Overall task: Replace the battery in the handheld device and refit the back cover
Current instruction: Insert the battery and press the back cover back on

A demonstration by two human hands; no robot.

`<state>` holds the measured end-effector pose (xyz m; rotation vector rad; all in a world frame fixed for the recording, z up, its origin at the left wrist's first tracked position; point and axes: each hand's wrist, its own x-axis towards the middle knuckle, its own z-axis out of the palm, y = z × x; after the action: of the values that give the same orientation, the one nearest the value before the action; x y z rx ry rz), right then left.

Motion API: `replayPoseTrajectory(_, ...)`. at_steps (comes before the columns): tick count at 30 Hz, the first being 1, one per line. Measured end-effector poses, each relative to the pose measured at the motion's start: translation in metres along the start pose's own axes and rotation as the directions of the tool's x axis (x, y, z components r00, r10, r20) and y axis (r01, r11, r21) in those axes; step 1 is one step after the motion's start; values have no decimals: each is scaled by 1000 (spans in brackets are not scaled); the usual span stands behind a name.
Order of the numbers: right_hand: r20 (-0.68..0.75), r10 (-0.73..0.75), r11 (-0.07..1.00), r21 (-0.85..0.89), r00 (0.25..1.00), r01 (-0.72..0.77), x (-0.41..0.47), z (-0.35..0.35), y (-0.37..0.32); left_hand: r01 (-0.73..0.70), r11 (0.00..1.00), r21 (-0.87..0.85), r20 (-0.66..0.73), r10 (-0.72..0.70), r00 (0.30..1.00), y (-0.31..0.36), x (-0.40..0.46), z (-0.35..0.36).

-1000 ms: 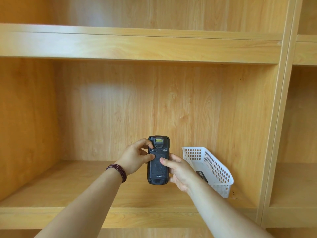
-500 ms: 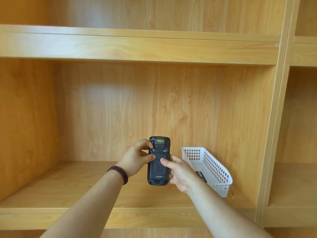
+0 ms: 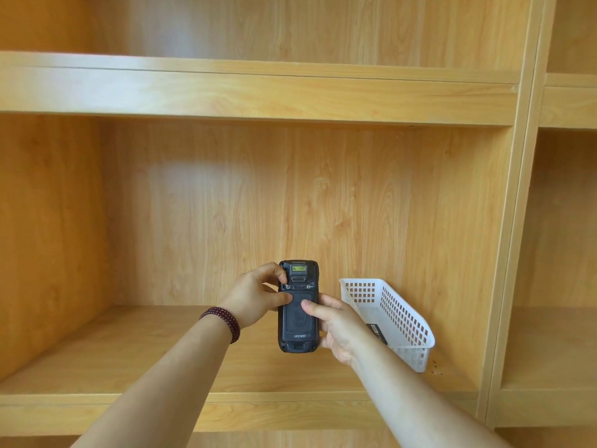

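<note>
Wooden shelving unit (image 3: 258, 98), light honey-coloured grain, fills the view. Upper shelf board (image 3: 226, 92) runs across the top; lower shelf board (image 3: 97, 357) sits below it. Vertical divider (image 3: 517, 221) at right, with further compartments past it. White plastic basket (image 3: 403, 321) with perforated walls stands on the lower shelf, right side, close to the back panel (image 3: 226, 205) (dark flat item inside, partly hidden). Beaded bracelet (image 3: 223, 321), dark red, on a wrist.

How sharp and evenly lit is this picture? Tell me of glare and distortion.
Head view: sharp on the handheld device and both hands; a soft pale glare patch on the back panel; shelf edge and uprights bow from wide-angle distortion; basket in focus.
</note>
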<state>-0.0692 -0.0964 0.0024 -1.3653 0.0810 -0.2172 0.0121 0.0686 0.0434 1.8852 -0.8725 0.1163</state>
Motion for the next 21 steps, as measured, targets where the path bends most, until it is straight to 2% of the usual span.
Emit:
replayPoseTrajectory(4, -6, -2, 999, 37, 1000, 2, 0, 1, -1, 18, 998, 64, -28, -16, 999, -5, -4, 5)
replayPoseTrajectory(9, 13, -33, 999, 23, 999, 32, 0, -1, -11, -24, 998, -65, -79, 19, 997, -1, -4, 5)
replayPoseTrajectory(13, 8, -35, 999, 37, 999, 35, -2, 0, -9, -71, 997, -40, -73, 68, 995, 2, -5, 6)
replayPoseTrajectory(21, 9, -36, 999, 15, 999, 36, -4, -1, -8, -7, 985, -174, -79, -7, 997, 1, -7, 9)
